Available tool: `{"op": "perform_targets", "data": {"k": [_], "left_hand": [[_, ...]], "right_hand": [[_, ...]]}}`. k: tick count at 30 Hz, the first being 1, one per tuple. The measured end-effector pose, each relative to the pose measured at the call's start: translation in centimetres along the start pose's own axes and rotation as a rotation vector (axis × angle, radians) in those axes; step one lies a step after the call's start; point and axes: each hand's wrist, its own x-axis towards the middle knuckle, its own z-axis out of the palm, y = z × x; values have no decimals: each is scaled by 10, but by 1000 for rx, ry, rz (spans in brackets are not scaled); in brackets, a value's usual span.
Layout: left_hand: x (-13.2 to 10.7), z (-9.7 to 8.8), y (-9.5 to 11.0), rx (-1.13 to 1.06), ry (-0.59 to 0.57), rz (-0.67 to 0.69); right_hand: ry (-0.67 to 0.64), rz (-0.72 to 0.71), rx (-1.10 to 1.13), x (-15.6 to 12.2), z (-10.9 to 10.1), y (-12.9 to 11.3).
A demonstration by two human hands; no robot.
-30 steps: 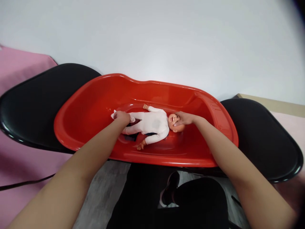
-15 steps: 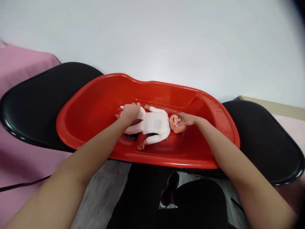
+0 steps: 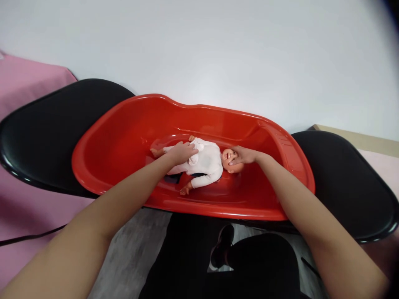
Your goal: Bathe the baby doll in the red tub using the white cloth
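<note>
A baby doll (image 3: 210,160) with a white cloth body lies on its back in a red baby bathtub (image 3: 268,207), its head to the right and its feet to the left. My left hand (image 3: 183,152) is over the doll's belly and hip, its fingers closed on a small white cloth (image 3: 193,158) that rests against the body. Around the top of the doll's head my right hand (image 3: 245,154) is wrapped, thumb near the face. Its fingers behind the head are partly hidden.
Black seats or stools (image 3: 52,137) extend beneath both ends of the tub. Pink cloth (image 3: 34,79) covers a surface at the left. Behind the tub stands a white wall (image 3: 199,50). My dark-clothed legs (image 3: 187,257) are below the tub's near rim.
My left hand has moved right with the white cloth, from the doll's leg up to its belly. My right hand stays at the head.
</note>
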Motion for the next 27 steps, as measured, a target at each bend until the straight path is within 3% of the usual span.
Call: {"op": "perform_targets", "data": {"k": [6, 12, 14, 16, 20, 24, 27], "left_hand": [[-9, -1, -17, -41, -133, -278], [-12, 2, -28, 66, -236, -547], [-12, -2, -28, 71, -192, -595], [-11, -8, -25, 60, -72, -593], [-9, -20, -11, 45, 166, -477], [-1, -29, 16, -27, 262, -408], [18, -34, 44, -124, 305, -351]], "right_hand": [[-7, -22, 10, 0, 0, -2], [8, -2, 10, 0, 0, -2], [2, -18, 16, 1, 0, -1], [9, -16, 15, 1, 1, -1], [45, 7, 0, 2, 0, -5], [23, 27, 0, 3, -2, -7], [16, 43, -33, 6, -2, -3]]}}
